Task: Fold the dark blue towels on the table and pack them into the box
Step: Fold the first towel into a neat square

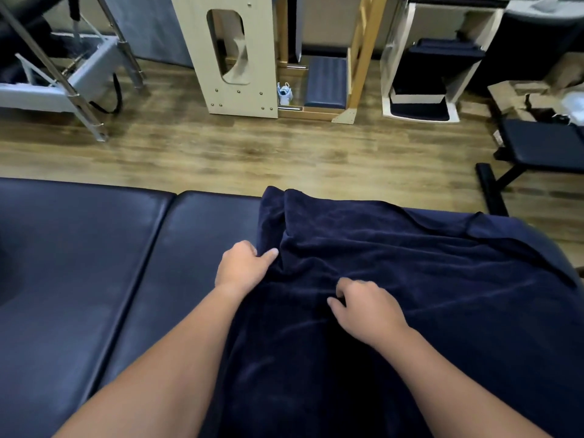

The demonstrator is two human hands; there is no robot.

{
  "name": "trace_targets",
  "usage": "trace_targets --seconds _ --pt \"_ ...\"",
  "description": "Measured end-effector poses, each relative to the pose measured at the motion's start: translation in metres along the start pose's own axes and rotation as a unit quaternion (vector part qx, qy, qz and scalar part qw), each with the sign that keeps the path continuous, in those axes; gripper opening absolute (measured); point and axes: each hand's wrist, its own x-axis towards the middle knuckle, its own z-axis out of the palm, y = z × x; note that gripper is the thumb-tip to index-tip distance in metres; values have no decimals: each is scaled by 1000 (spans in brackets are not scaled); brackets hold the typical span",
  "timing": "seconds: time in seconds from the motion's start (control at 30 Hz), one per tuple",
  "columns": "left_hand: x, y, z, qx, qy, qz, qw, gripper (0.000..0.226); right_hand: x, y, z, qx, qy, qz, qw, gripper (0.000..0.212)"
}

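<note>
A large dark blue towel (410,279) lies rumpled over the right half of the padded table (79,263), draping toward me. My left hand (241,263) grips the towel's left edge, thumb on top and fingers curled under the cloth. My right hand (363,306) sits on the middle of the towel with its fingers curled into a fold, pinching the fabric. No box is in view.
The table's dark padding has a seam (151,263) left of the towel. Beyond the far edge is wooden floor (221,153), with a pale wooden cabinet (234,52), metal frame legs (88,90) at left and a black bench (537,147) at right.
</note>
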Motion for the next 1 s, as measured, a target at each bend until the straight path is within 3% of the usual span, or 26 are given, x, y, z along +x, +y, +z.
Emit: trace_targets --seconds 0.1,0.2,0.27,0.33,0.43,0.57,0.67,0.73,0.87,0.93,1.0 --pt "20 8 -3 82 23 6 996 30 20 -2 -3 -2 17 0 1000 33" --pt "39 3 -17 38 68 -63 995 10 35 5 -6 -16 10 42 999 38" --pt "44 3 -21 53 52 -69 995 4 43 11 -8 -25 4 64 998 37" --pt "55 11 -19 55 52 -16 997 9 52 12 -11 -39 5 62 997 33" --pt "84 32 -13 57 29 115 991 38 66 8 -15 -61 33 43 997 30" --pt "130 52 -13 175 -69 201 961 59 93 9 -25 -69 94 39 992 25" --pt "153 57 -17 222 -100 213 946 48 115 15 -35 -41 120 67 990 24" --pt "161 59 -20 221 -92 216 947 45 132 17 -37 -22 94 91 991 39" --pt "174 58 -24 242 -153 224 931 37 153 19 -38 -3 27 116 993 60" --pt "178 60 -26 219 -139 219 941 12 156 20 -38 0 29 123 992 60" --pt "180 62 -33 172 -90 202 960 16 157 22 -39 -1 37 129 991 55"
